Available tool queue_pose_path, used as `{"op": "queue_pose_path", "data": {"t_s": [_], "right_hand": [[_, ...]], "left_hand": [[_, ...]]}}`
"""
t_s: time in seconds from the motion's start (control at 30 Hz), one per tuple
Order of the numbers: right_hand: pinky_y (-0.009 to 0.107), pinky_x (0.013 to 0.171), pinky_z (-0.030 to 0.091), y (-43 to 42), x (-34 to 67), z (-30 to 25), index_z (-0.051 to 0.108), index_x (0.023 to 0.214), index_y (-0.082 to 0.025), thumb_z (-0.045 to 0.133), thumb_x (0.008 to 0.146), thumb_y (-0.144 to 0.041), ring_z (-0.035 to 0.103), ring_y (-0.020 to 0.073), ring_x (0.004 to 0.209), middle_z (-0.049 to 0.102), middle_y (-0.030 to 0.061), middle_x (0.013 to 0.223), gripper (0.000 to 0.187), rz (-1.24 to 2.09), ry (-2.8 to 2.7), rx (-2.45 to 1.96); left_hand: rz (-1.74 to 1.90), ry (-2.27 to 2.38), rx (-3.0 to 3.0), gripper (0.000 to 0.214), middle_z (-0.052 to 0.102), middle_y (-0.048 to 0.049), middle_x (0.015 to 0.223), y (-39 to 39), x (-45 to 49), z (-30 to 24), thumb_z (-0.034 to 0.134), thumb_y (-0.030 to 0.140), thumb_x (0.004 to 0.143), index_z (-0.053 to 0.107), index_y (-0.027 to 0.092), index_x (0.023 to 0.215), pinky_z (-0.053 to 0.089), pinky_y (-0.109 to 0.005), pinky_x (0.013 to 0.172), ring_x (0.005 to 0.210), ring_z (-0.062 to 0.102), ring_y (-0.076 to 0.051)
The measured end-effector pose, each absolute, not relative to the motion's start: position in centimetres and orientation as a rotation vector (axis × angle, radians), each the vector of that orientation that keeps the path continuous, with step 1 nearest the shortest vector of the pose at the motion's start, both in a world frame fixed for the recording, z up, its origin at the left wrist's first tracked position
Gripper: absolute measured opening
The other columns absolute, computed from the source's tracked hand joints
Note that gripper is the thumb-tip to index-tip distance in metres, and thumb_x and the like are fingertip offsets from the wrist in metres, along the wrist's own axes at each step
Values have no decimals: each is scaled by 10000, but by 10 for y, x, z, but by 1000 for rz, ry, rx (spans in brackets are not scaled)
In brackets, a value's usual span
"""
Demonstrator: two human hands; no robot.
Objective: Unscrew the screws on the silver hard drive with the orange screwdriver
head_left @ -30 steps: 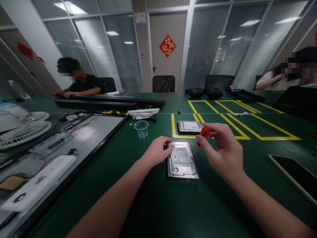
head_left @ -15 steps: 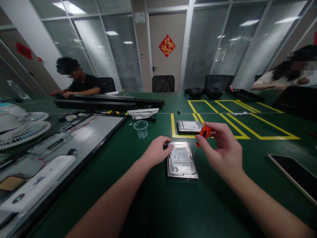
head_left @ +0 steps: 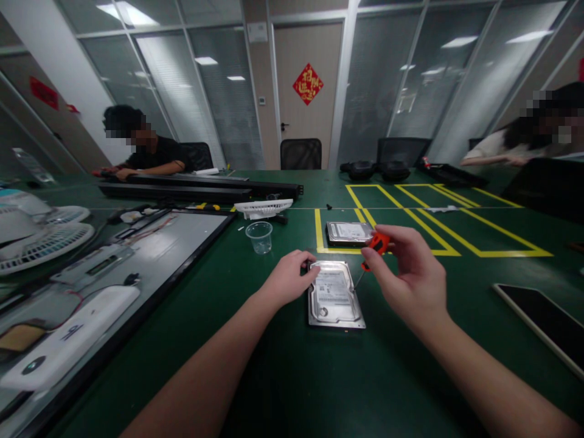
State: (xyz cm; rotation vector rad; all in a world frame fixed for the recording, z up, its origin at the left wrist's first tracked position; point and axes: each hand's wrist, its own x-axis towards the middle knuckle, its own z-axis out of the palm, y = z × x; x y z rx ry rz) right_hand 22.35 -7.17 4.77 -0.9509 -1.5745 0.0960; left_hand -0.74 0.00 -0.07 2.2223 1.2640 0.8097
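Observation:
A silver hard drive point(head_left: 335, 304) lies flat on the green table, label side up. My left hand point(head_left: 292, 277) holds it at the upper left corner, thumb on top and fingers curled at the edge. Pinched in my right hand point(head_left: 410, 274) is a screwdriver point(head_left: 378, 243) with a red and black handle. Its thin shaft slants down to the left, and the tip meets the right edge of the drive. Just beyond, a second hard drive point(head_left: 349, 232) sits within yellow tape lines, partly hidden by my right hand.
A clear plastic cup point(head_left: 260, 237) stands left of the drives, near a white fan part point(head_left: 264, 208). A large panel point(head_left: 182, 243) with a white casing fills the left side. A phone point(head_left: 542, 322) lies at right. Two people sit across the table.
The screwdriver handle has turned slightly in my right fingers. My left hand and the hard drive stay where they were.

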Motion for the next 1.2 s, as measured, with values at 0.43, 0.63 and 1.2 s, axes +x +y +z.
{"op": "queue_pose_path", "data": {"t_s": [0.43, 0.63, 1.2], "right_hand": [[467, 929, 597, -76, 220, 47, 621, 1324, -297, 582, 1005, -230, 713, 248, 1133, 711, 79, 1257, 329, 269, -1531, -913], [434, 878, 574, -71, 225, 49, 660, 1241, -294, 760, 890, -226, 670, 230, 1027, 666, 58, 1156, 371, 7, -1585, -967], [478, 954, 606, -76, 221, 48, 638, 1315, -306, 621, 985, -237, 712, 247, 1135, 724, 73, 1273, 337, 201, -1529, -952]], "left_hand": [[821, 1255, 2252, 262, 709, -77, 1066, 0, -7, 0, 623, 371, 973, 741, 184, 1114, 534, -366, 850, 951, 660, -221], [820, 1261, 2245, 273, 709, -74, 1076, -1, -6, 2, 622, 380, 972, 742, 192, 1129, 536, -365, 851, 961, 661, -222], [791, 1273, 2237, 279, 712, -91, 1093, -2, -7, 3, 614, 378, 973, 737, 189, 1138, 547, -371, 862, 972, 664, -230]]}}
